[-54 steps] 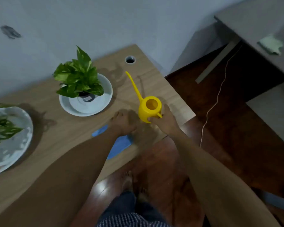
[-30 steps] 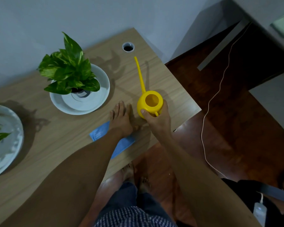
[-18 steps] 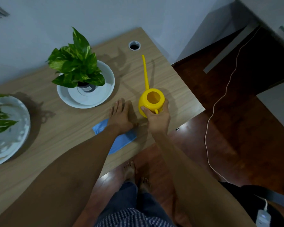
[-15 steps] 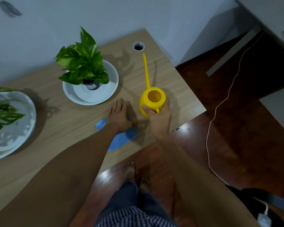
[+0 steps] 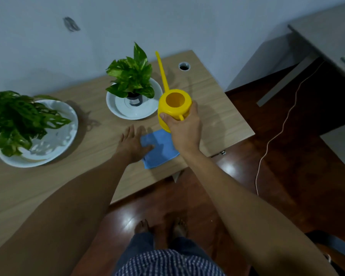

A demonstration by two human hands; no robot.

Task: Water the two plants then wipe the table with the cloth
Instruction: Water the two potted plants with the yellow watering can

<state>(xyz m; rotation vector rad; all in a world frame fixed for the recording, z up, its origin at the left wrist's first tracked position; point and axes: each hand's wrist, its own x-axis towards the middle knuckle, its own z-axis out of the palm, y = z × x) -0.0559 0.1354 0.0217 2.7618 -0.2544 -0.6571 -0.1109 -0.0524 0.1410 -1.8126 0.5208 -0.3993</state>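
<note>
My right hand grips a yellow watering can by its handle, held above the wooden table; its long spout points up toward the wall. Just left of the can stands a small leafy plant in a dark pot on a white saucer. A larger plant sits on a big white plate at the left. My left hand lies flat on the table, its thumb side resting on a blue cloth near the front edge.
The table's right edge and front corner are close to the can. A round cable hole is at the back right. A white cord trails over the dark floor. A grey desk stands at the upper right. My feet are below.
My right hand has lifted the watering can off the table and carried it left, closer to the small plant. The left hand stays on the cloth, and more of the cloth shows.
</note>
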